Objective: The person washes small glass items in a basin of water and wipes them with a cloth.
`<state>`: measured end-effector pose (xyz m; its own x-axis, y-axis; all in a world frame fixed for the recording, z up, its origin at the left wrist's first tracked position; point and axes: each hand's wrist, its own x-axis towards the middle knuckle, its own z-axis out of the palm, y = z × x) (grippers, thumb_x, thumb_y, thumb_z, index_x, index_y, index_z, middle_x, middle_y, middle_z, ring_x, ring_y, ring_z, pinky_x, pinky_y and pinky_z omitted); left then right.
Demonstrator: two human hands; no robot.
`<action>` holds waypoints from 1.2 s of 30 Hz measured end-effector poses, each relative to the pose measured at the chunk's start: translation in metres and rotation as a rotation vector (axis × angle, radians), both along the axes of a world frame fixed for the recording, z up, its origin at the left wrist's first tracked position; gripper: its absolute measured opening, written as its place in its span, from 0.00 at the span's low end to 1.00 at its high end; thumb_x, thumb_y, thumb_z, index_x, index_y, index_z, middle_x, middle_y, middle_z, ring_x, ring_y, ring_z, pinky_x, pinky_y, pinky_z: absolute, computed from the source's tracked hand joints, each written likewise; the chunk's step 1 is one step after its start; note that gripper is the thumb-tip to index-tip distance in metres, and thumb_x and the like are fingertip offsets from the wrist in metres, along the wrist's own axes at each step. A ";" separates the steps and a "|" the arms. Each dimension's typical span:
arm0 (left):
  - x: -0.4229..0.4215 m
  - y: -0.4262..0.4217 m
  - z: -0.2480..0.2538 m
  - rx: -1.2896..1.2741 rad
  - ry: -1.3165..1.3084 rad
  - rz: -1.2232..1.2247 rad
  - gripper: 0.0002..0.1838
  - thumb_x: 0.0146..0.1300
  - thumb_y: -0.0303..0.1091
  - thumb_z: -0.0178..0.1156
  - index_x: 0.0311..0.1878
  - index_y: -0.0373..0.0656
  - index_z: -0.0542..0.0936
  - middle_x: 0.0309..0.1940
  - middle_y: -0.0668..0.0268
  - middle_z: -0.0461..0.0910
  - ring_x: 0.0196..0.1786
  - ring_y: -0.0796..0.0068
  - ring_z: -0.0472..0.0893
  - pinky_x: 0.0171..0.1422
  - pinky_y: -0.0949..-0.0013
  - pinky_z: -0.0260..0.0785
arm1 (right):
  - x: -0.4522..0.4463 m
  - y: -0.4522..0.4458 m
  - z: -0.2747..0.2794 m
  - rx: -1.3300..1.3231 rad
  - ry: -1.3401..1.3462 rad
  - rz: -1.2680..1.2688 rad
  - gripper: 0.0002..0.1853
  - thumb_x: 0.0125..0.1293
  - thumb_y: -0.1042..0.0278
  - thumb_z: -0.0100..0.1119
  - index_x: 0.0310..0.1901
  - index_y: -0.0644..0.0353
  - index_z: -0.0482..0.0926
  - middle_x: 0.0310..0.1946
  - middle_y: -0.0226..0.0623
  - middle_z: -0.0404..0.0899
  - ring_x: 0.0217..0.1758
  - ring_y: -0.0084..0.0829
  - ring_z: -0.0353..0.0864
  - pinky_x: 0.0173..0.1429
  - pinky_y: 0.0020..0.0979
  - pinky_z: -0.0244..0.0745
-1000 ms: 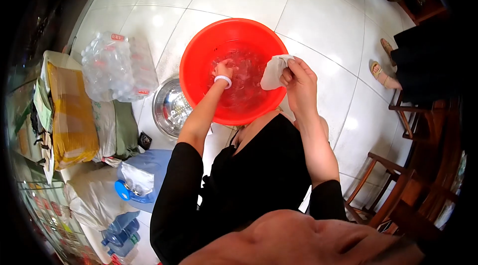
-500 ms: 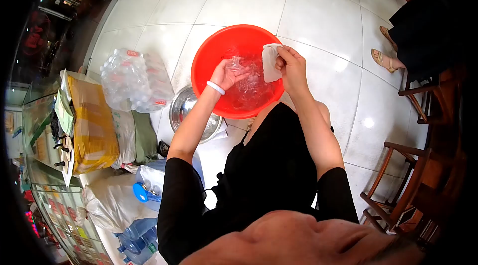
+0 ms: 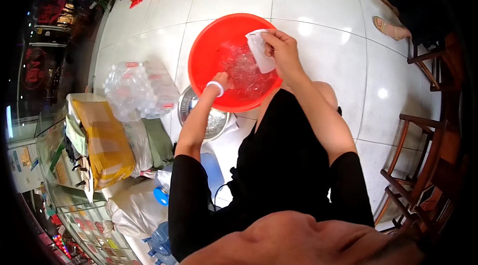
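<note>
A large red basin (image 3: 204, 41) with water in it stands on the tiled floor in front of my knees. My right hand (image 3: 283, 51) pinches the top edge of a limp whitish piece (image 3: 261, 56), like thin cloth or film, over the basin's right side. My left hand (image 3: 222, 80), with a white bangle on the wrist, is low at the basin's left inner side, near the water. Its fingers are mostly hidden, so what they do cannot be made out. Clear, rippled shapes show in the water.
A metal colander (image 3: 215, 124) sits left of the basin. Wrapped plastic bottles (image 3: 139, 90), a yellow-taped box (image 3: 107, 143) and sacks lie at the left. Another person's sandalled feet (image 3: 389, 27) and wooden chairs (image 3: 423, 158) are at the right.
My left hand opened palm up above the water, then turned down toward it. My right hand has shifted slightly left, still holding the whitish piece. The view has shifted.
</note>
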<state>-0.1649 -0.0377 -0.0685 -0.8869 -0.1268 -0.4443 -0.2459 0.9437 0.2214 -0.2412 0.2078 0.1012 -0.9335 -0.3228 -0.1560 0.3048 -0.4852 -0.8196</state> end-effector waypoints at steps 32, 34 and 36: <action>0.000 -0.037 -0.010 -0.315 -0.287 -0.543 0.20 0.42 0.38 0.64 0.39 0.38 0.76 0.31 0.52 0.78 0.37 0.55 0.78 0.45 0.63 0.70 | 0.010 -0.001 0.012 -0.114 -0.040 0.028 0.07 0.55 0.70 0.56 0.31 0.65 0.77 0.17 0.24 0.69 0.19 0.12 0.63 0.23 0.17 0.56; -0.007 -0.022 0.023 0.222 -0.006 0.025 0.19 0.43 0.36 0.63 0.39 0.37 0.76 0.29 0.52 0.78 0.36 0.57 0.79 0.43 0.64 0.70 | 0.001 0.002 0.013 -0.081 -0.041 -0.013 0.07 0.55 0.70 0.56 0.31 0.65 0.77 0.17 0.24 0.69 0.19 0.12 0.63 0.23 0.17 0.57; -0.020 -0.018 0.045 0.421 0.085 -0.027 0.17 0.45 0.33 0.62 0.38 0.35 0.76 0.28 0.53 0.79 0.35 0.62 0.80 0.41 0.65 0.70 | 0.008 0.004 0.020 -0.069 -0.012 -0.028 0.08 0.55 0.70 0.56 0.32 0.66 0.78 0.17 0.24 0.69 0.19 0.12 0.63 0.23 0.17 0.57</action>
<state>-0.1850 -0.0555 -0.0232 -0.9230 0.0736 -0.3776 -0.1869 0.7721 0.6074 -0.2333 0.2117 0.1211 -0.9406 -0.3070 -0.1453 0.2997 -0.5490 -0.7802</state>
